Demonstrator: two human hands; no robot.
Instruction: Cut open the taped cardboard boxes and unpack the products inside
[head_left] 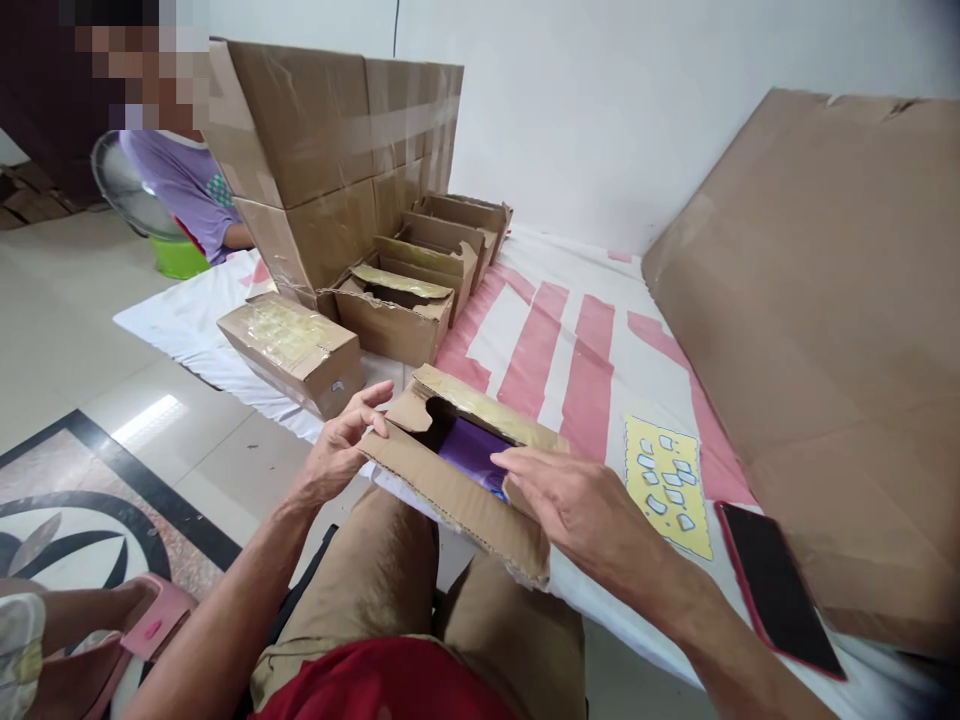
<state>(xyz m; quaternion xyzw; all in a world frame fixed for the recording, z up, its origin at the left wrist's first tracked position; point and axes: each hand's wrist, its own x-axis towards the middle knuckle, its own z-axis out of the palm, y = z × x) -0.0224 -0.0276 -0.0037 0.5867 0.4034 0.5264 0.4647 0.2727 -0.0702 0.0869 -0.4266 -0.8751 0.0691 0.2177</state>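
An open-topped cardboard box (457,495) sits tilted at the front edge of the table, right before me. Inside it shows a purple item (469,450) with a smooth surface; its kind cannot be made out. My left hand (349,440) is at the box's left end, its thumb side against the corner and the other fingers stretched past the rim. Over the right end lies my right hand (574,500), fingers straight and close together, tips above the opening near the purple item. The underside of that hand is hidden.
A closed, taped box (292,345) stands at the left table edge. Behind it several open boxes (394,315) line a tall cardboard partition (322,140). To the right are a yellow card (664,485), a phone (780,590) and a cardboard panel (840,350). A person (176,185) is beyond the partition.
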